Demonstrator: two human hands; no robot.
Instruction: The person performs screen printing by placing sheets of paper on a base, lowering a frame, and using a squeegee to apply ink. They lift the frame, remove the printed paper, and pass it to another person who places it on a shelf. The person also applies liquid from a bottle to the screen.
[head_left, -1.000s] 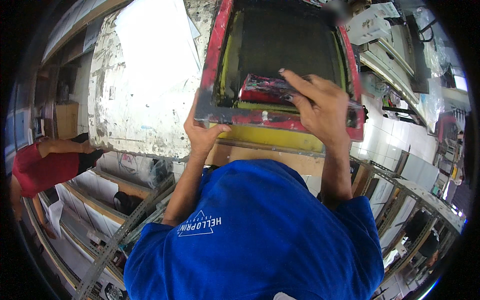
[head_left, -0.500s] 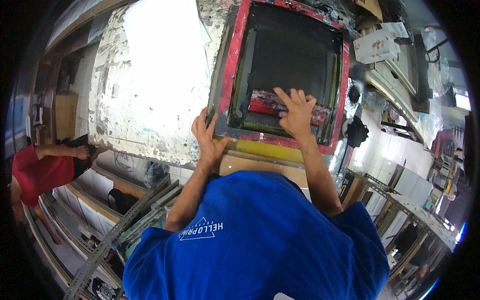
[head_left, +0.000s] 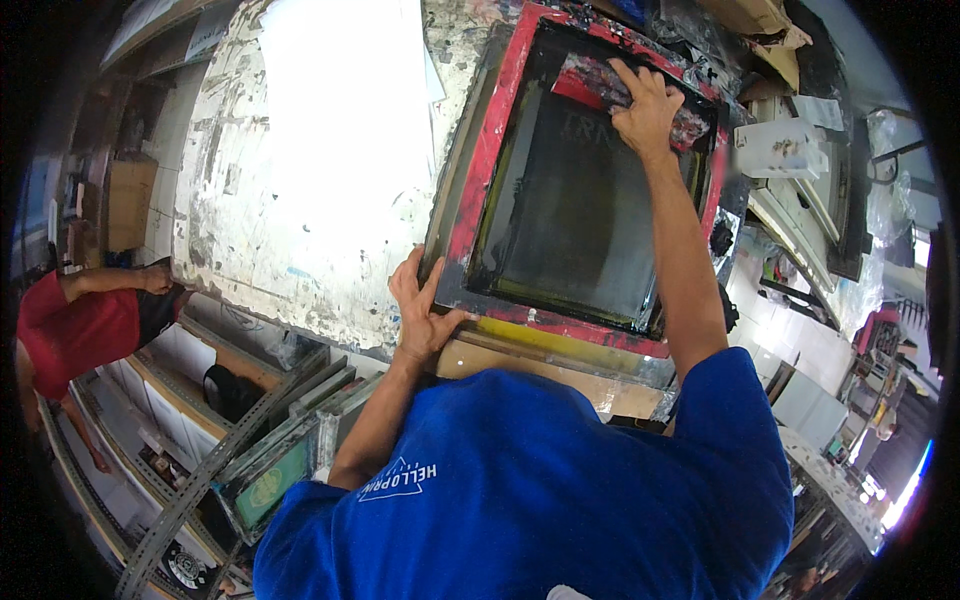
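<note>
A red-framed printing screen (head_left: 492, 160) with dark mesh lies on a paint-stained white table (head_left: 300, 170). My left hand (head_left: 425, 310) grips the frame's near left corner. My right hand (head_left: 648, 105) presses down on a red-stained squeegee (head_left: 590, 85) at the far end of the mesh. My blue shirt fills the lower part of the view.
A person in a red shirt (head_left: 70, 325) stands at the left by the table edge. Shelves with stacked frames (head_left: 280, 440) sit below the table. A white box (head_left: 780, 145) and cluttered racks lie to the right.
My right hand has pushed the squeegee from the near end of the mesh to the far end. My left hand has stayed on the frame's near corner.
</note>
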